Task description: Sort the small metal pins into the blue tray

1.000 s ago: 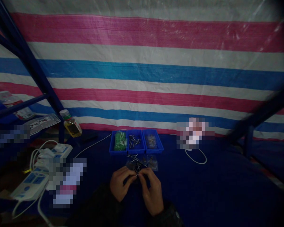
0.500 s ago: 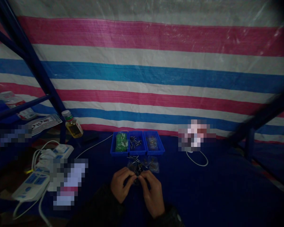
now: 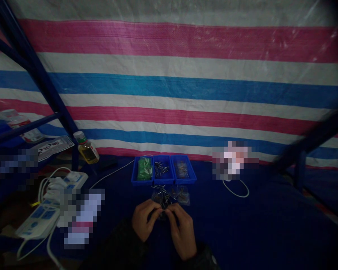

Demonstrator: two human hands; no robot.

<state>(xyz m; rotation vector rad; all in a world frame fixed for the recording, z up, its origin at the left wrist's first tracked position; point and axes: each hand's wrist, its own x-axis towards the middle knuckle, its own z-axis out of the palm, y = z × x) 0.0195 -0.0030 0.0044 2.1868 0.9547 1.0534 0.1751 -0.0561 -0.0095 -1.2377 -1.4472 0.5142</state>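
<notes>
My left hand [image 3: 146, 219] and my right hand [image 3: 182, 229] meet at their fingertips low in the middle of the view, both closed in a pinch. Whatever lies between the fingers is too small and dark to name. Just beyond the fingertips, a loose heap of thin metal pins [image 3: 165, 195] lies on the dark blue surface. A small clear plastic bag [image 3: 183, 196] with small parts sits beside the heap. Behind stand blue bins: the left bin holds green packets [image 3: 144, 168], the middle one metal pins [image 3: 160, 169], the right one small bagged parts [image 3: 181, 169].
White power strips [image 3: 39, 219] with plugs and cables lie at the left. A bottle of yellow liquid [image 3: 88, 150] stands by a blue metal post [image 3: 45, 78]. A white cable loop [image 3: 236, 191] lies at the right. Striped sheeting [image 3: 186, 90] hangs behind.
Hands and parts keep almost the same places; both hands stay pinched together. The view has shifted very slightly.
</notes>
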